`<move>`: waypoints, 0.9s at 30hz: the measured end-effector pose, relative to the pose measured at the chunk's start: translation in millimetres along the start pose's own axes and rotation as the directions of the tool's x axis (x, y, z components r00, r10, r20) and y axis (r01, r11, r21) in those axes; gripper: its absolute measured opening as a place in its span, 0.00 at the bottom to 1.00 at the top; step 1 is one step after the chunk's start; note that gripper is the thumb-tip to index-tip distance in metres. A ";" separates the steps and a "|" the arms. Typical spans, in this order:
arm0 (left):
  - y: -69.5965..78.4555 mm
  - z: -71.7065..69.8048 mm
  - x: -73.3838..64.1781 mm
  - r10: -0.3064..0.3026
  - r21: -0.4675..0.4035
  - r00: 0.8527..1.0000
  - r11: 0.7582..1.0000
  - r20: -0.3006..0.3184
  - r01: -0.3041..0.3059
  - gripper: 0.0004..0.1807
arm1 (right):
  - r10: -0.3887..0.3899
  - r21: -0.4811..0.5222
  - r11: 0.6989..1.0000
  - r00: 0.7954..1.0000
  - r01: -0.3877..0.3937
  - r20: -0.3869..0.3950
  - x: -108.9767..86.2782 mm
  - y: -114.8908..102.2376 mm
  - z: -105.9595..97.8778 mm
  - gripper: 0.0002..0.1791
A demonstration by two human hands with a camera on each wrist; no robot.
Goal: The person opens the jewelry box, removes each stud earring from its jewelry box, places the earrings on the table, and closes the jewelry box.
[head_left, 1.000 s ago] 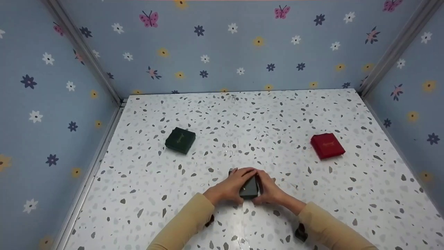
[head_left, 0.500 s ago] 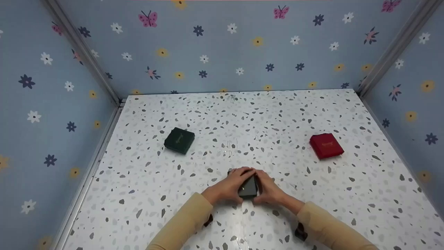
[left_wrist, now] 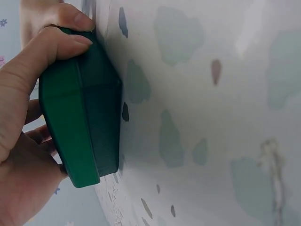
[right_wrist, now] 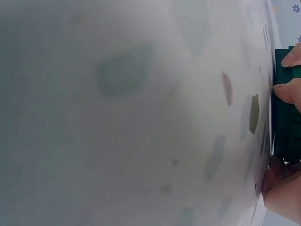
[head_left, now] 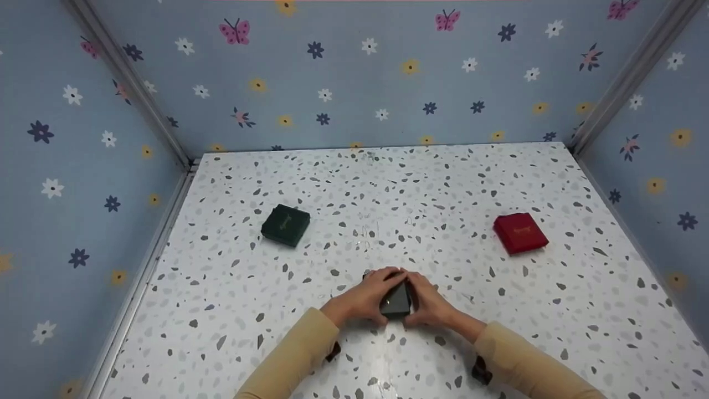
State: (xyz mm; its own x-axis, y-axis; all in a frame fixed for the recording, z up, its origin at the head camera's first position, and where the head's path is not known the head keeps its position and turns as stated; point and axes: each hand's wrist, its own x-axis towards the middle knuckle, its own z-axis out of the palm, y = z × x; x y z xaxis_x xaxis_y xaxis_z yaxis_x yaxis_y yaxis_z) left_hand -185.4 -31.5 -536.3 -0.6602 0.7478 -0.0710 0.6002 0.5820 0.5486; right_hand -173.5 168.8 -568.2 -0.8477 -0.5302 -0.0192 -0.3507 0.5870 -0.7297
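Observation:
A small dark green box [head_left: 396,302] with a seam round its side sits on the speckled table, near the front middle. My left hand [head_left: 365,296] grips its left side and my right hand [head_left: 427,302] grips its right side. In the head view the fingertips of both hands meet at the far end of the box. Both thumbs press its near side in the left wrist view, where the box [left_wrist: 70,117] stands close against the tabletop. Only part of the box [right_wrist: 285,120] shows in the right wrist view. Its lid looks shut; fingers hide its far side.
Farther back on the left lies a second dark green box [head_left: 286,225] with faint gold lettering. A red box [head_left: 520,233] with similar lettering lies on the right. Flower-patterned walls [head_left: 354,72] enclose the speckled table [head_left: 365,183] at the back and both sides.

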 end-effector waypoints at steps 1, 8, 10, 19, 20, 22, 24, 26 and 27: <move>0.0 -0.2 0.0 0.001 -0.013 1.000 1.000 0.000 -0.001 0.59 | 0.001 0.002 1.000 1.000 -0.001 0.003 -0.3 0.1 -0.1 0.59; 0.6 -1.9 0.1 0.011 -0.047 1.000 0.999 -0.003 -0.011 0.58 | -0.052 0.006 0.999 0.999 0.052 -0.002 -2.1 2.0 -0.9 0.59; 0.7 -2.0 0.0 0.017 -0.034 1.000 0.999 -0.009 -0.018 0.58 | -0.061 0.005 0.998 0.998 0.061 -0.001 -2.5 2.3 -1.1 0.59; 4.6 -7.8 -3.4 0.037 -0.030 0.998 0.999 -0.041 -0.038 0.57 | -0.042 0.045 0.998 0.999 0.042 -0.015 -2.4 2.6 -2.7 0.57; 4.9 -8.5 -4.2 0.038 -0.033 0.998 0.999 -0.043 -0.039 0.57 | -0.035 0.049 0.998 0.999 0.036 -0.012 -2.2 2.6 -2.8 0.57; 4.8 -9.1 -5.5 0.042 -0.036 0.998 0.998 -0.047 -0.044 0.57 | -0.022 0.057 0.998 1.000 0.023 -0.006 -2.0 2.2 -3.2 0.56; 4.2 -9.6 -7.0 0.049 -0.030 0.997 0.998 -0.051 -0.051 0.56 | -0.010 0.063 0.998 1.000 0.010 0.000 -1.8 1.8 -3.5 0.54; 3.5 -10.0 -8.7 0.055 -0.025 0.997 0.998 -0.054 -0.056 0.56 | -0.010 0.062 0.998 1.000 0.010 0.002 -1.7 1.1 -3.7 0.53; 3.1 -10.3 -9.6 0.056 -0.020 0.997 0.998 -0.056 -0.057 0.56 | -0.014 0.059 0.998 1.000 0.014 0.001 -1.8 0.8 -3.8 0.53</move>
State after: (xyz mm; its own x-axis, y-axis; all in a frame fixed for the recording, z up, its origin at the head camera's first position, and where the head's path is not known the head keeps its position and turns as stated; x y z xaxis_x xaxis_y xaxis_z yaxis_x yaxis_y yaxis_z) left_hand -181.8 -40.1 -525.3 -0.6497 0.7601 0.0063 0.6280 0.5321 0.5680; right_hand -173.8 172.6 -566.2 -0.8423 -0.5389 -0.0093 -0.3385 0.5424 -0.7689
